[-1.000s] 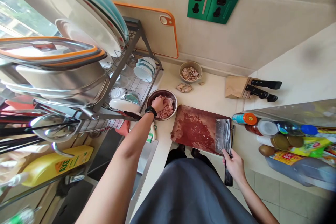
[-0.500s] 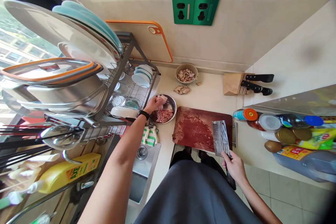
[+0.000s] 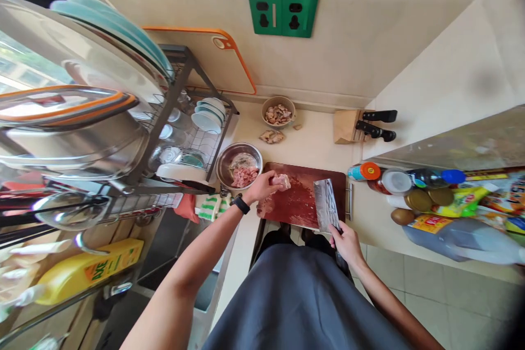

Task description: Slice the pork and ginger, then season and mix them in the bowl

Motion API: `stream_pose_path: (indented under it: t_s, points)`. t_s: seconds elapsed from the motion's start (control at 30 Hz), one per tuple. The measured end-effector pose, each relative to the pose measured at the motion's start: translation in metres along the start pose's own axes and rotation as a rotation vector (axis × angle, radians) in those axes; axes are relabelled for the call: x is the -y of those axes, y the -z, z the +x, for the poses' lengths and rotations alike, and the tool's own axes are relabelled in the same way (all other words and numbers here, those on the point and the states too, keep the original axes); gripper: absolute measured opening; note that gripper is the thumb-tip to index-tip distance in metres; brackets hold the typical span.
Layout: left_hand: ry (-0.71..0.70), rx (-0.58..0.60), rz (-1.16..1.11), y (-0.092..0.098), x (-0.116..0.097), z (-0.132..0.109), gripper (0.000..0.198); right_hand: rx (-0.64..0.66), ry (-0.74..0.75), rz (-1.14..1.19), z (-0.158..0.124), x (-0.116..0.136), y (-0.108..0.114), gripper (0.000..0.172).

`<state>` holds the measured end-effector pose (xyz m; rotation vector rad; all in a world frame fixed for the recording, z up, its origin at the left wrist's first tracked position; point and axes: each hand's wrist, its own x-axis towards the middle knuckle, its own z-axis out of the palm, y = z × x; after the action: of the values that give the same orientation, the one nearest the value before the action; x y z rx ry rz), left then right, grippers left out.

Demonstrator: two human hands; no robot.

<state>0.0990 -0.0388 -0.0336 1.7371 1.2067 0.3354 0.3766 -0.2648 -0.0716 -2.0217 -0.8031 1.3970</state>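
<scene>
Cream-coloured kitchen counter (image 3: 318, 134). Your left hand (image 3: 260, 188) pinches pink raw meat lump (image 3: 281, 181) over flat red-brown board (image 3: 301, 208), by far left corner. Round steel bowl (image 3: 222, 167) beside left edge, likely for easy reach. Right hand (image 3: 346, 241) grips wide silver cleaver (image 3: 325, 202) behind blade (image 3: 323, 194), likely for safety.

There's the left arm (image 3: 200, 254), stretched forward, and the left hand (image 3: 262, 187) pinched; right arm (image 3: 383, 290) slanting inward, right hand (image 3: 346, 241) nearer the body, curled in a grip!
</scene>
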Motion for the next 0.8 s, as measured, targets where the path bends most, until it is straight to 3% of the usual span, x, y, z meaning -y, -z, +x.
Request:
stream_pose_path:
  t_s: [0.13,0.27,0.33,0.4,0.5,0.67,0.8]
  points:
    - [-0.141,-0.178,0.256,-0.072,-0.015,-0.001,0.013,-0.007,0.006,-0.004,-0.003,-0.001,0.005,0.046]
    - [-0.197,-0.124,0.488,-0.112,-0.009,-0.023,0.017,-0.014,-0.010,0.003,-0.009,-0.004,0.011,0.045]
    - [-0.127,-0.162,0.504,-0.121,-0.003,-0.036,0.028,-0.016,-0.006,-0.003,-0.012,-0.006,0.013,0.044]
    - [-0.011,-0.271,0.481,-0.126,0.002,-0.042,0.034,-0.021,-0.004,-0.009,-0.013,-0.007,0.014,0.044]
    - [0.150,-0.424,0.455,-0.133,0.007,-0.035,0.045,-0.017,-0.004,-0.005,-0.012,-0.010,0.015,0.044]
    - [0.207,-0.372,0.371,-0.137,0.009,-0.008,0.055,0.029,0.029,-0.019,0.002,-0.017,0.016,0.047]
    - [0.374,-0.415,0.156,-0.142,0.002,-0.004,0.057,0.042,0.052,-0.020,0.013,-0.023,0.017,0.048]
